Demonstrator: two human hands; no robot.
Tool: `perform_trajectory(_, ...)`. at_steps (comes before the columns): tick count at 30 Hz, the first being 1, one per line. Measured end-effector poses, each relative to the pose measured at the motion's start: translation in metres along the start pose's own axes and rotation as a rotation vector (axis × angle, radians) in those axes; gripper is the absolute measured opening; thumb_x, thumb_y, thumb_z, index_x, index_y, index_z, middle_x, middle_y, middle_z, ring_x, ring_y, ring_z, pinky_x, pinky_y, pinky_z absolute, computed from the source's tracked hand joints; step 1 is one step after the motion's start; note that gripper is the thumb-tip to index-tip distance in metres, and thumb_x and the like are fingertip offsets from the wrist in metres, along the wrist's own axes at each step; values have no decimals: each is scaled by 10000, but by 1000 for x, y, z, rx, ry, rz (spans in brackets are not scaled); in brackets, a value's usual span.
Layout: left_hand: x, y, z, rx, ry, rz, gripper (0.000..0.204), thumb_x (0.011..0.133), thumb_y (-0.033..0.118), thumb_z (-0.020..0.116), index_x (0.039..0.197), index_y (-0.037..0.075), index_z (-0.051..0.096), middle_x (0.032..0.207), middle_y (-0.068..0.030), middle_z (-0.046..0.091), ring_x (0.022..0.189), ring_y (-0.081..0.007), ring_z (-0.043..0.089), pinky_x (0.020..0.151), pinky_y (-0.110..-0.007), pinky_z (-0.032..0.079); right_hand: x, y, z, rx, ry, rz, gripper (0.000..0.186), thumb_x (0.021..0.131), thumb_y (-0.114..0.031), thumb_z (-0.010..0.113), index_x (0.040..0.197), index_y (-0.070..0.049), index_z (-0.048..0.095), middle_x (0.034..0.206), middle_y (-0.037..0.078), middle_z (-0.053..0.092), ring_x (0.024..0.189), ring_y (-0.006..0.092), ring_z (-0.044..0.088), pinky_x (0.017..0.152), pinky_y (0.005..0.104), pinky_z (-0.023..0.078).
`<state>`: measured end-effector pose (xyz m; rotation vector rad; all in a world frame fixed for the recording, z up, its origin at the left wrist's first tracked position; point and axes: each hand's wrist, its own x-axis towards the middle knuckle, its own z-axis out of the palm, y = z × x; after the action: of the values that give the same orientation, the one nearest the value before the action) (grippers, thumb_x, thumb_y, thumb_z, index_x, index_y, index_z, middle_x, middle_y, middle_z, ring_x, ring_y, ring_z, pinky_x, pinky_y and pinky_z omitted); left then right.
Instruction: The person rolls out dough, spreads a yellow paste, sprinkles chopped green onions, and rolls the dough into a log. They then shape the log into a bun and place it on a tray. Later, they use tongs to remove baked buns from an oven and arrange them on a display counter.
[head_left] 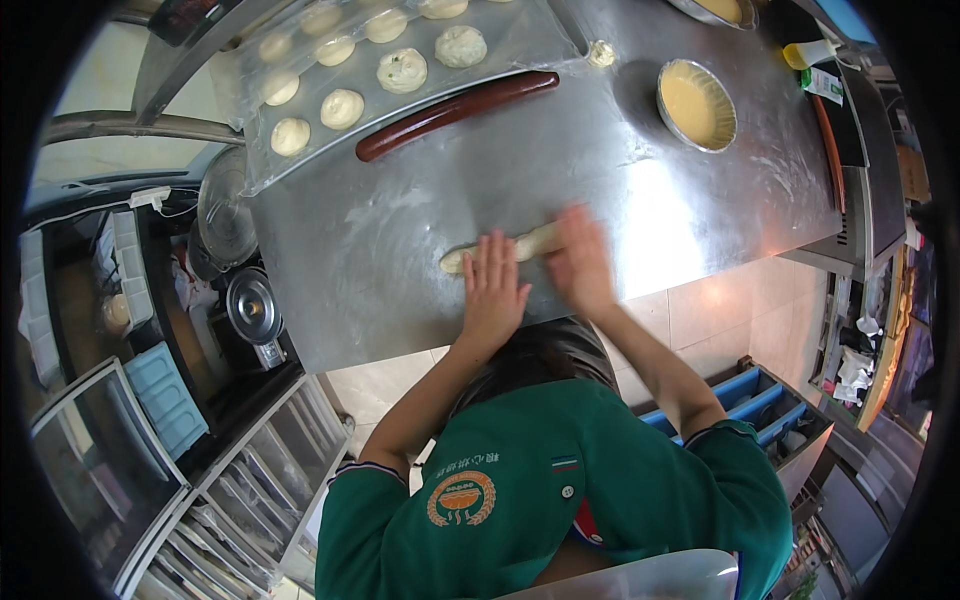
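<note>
Dough on the table, long axis running from between 8 and 9 o'clock to between 2 and 3. The left hand lies flat across it near its left end, fingers extended, slightly spread. The right hand, blurred, fingers extended, covers the right end; whether it presses cannot be told. Dough emerges at its 9 to 10 o'clock; neither hand is clearly nearer.

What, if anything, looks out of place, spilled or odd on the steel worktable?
A small pale lump, perhaps dough, looks stray: alone, right of the round white dough pieces. Whitish smears, possibly flour, mark the left of the worktable. Nothing else stands out.
</note>
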<state>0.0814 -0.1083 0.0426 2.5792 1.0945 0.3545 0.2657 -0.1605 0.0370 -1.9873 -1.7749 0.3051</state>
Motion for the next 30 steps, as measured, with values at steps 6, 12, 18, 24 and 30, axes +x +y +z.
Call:
perform_trajectory(6, 69, -108, 4, 181, 172, 37, 862, 859, 484, 647, 1528, 32, 347, 1602, -199, 306, 1452, -355, 347, 1167, -595, 233, 104, -11, 47, -276, -74, -149, 769, 912, -549, 554, 1489, -57, 431, 1598, 153, 333, 1497, 317, 263, 1195, 561, 194)
perform_trajectory(12, -13, -90, -24, 59, -164, 176, 870, 802, 474, 713, 1530, 129, 385, 1620, -106, 311, 1470, -368, 303, 1163, -614, 227, 13, -19, 5, -300, -326, -304, 763, 908, -466, 618, 1552, -166, 341, 1629, 105, 277, 1505, 345, 232, 1173, 602, 225)
perform_trajectory(18, -19, -74, -28, 88, -27, 50, 787, 823, 440, 711, 1491, 124, 440, 1577, -135, 368, 1438, -400, 336, 1152, -642, 213, 18, -23, -12, -340, -262, -217, 802, 870, -487, 668, 1543, -179, 359, 1611, 127, 293, 1477, 356, 275, 1129, 680, 242)
perform_trajectory(24, 24, -140, -44, -162, 210, -65, 613, 824, 276, 768, 1372, 98, 560, 1386, -138, 551, 1322, -364, 469, 1131, -569, 303, 98, 40, -15, 27, 72, -206, 702, 834, -344, 745, 1435, -88, 487, 1474, 165, 465, 1370, 371, 423, 1121, 535, 359)
perform_trajectory(30, 9, -141, -47, -564, 205, -250, 321, 844, -2, 684, 1156, 70, 710, 1192, -94, 670, 1056, -289, 650, 902, -395, 510, 90, 22, -38, 112, -43, -95, 351, 797, -191, 807, 1045, -43, 607, 1109, 118, 654, 1002, 301, 617, 855, 408, 508)
